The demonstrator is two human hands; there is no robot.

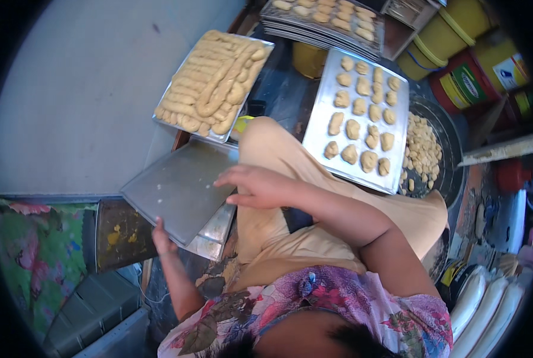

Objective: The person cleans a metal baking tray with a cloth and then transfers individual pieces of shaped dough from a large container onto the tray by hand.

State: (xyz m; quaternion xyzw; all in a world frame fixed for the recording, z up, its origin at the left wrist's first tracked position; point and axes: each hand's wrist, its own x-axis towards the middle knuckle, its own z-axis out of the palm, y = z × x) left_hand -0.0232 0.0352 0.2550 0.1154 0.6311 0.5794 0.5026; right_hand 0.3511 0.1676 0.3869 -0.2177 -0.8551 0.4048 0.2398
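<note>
An empty grey metal tray (174, 186) is tilted at my left, over another metal sheet (209, 235). My left hand (163, 237) grips the grey tray at its lower left edge. My right hand (248, 186) is over the tray's right side, fingers apart and holding nothing; whether the fingertips touch it is unclear. Above, a tray packed with long dough pieces (206, 83) rests at the upper left. To the right of my knee, a silver tray (317, 149) holds rows of small dough lumps (353, 128).
A dark round pan (454, 152) holds many small dough pieces beside the silver tray. Stacked trays (302, 30) stand at the back, plastic buckets (415, 59) at the upper right, long white sacks (487, 310) at the lower right. A pale wall or board (75, 101) borders the left.
</note>
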